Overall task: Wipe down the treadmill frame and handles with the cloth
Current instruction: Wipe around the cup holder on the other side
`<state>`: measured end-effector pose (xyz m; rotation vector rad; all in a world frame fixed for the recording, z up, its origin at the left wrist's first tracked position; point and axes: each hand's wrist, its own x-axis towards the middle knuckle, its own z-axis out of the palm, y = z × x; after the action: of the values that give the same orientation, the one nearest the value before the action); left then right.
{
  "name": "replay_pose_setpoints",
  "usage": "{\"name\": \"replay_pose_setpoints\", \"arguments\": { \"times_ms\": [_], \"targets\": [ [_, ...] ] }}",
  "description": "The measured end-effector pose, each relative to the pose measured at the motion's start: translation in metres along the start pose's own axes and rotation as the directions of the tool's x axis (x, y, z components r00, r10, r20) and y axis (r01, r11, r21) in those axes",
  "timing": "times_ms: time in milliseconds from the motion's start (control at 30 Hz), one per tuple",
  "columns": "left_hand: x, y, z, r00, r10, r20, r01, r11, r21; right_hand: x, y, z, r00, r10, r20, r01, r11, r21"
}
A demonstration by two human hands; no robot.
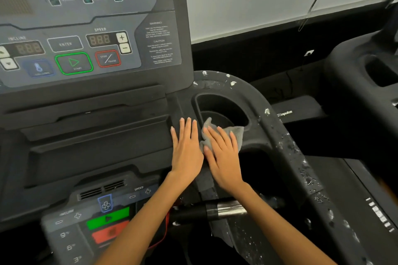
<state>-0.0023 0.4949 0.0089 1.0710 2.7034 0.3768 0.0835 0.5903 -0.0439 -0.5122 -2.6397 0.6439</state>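
Support: the dark treadmill frame (286, 148), with white flecks along its right arm.
On the frame: a grey cloth (233, 134) lies at the near edge of the cup holder (221, 109).
On the cloth: the right hand (224, 161) presses flat.
Beside it: the left hand (186, 150) rests flat on the frame.

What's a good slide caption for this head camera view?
Right hand presses a grey cloth beside the treadmill cup holder; left hand rests flat.
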Motion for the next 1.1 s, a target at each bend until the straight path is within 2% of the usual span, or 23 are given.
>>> {"name": "replay_pose_setpoints", "arguments": {
  "times_ms": [100,167,400,533,667,800,967,1033,1100],
  "targets": [
    [0.006,0.005,0.002,1.0,0.024,-0.005,-0.023,0.99,0.137,-0.004,0.026,-0.02,0.982,-0.149,0.115,0.158,0.985,-0.067],
    [0.011,0.008,0.005,1.0,0.023,-0.013,-0.02,0.987,0.161,-0.005,0.04,-0.03,0.978,-0.16,0.135,0.176,0.977,-0.12],
    [0.024,0.008,0.009,0.999,-0.003,-0.046,0.013,0.972,0.233,-0.001,0.076,-0.047,0.998,0.051,0.022,-0.043,0.958,-0.283],
    [0.03,0.006,0.012,0.998,-0.002,-0.064,0.018,0.965,0.263,0.015,0.078,-0.047,0.995,0.096,-0.015,-0.094,0.913,-0.397],
    [0.04,0.005,0.015,0.995,-0.003,-0.095,0.026,0.972,0.232,0.023,0.082,-0.047,0.993,0.107,-0.039,-0.114,0.902,-0.416],
    [0.055,0.0,0.017,0.989,0.041,-0.143,-0.018,0.987,0.16,0.033,0.084,-0.048,0.992,0.068,-0.102,-0.103,0.915,-0.389],
    [0.08,-0.007,0.015,0.967,0.151,-0.206,-0.153,0.988,0.009,0.067,0.089,-0.061,0.978,-0.007,-0.209,-0.047,0.967,-0.251],
    [0.091,-0.008,0.014,0.964,0.179,-0.199,-0.186,0.982,-0.02,0.083,0.089,-0.07,0.97,0.049,-0.237,-0.079,0.99,-0.118],
    [0.102,-0.007,0.014,0.96,0.208,-0.186,-0.217,0.976,-0.033,0.099,0.095,-0.073,0.961,0.172,-0.216,-0.19,0.979,-0.068]
  ]
}}
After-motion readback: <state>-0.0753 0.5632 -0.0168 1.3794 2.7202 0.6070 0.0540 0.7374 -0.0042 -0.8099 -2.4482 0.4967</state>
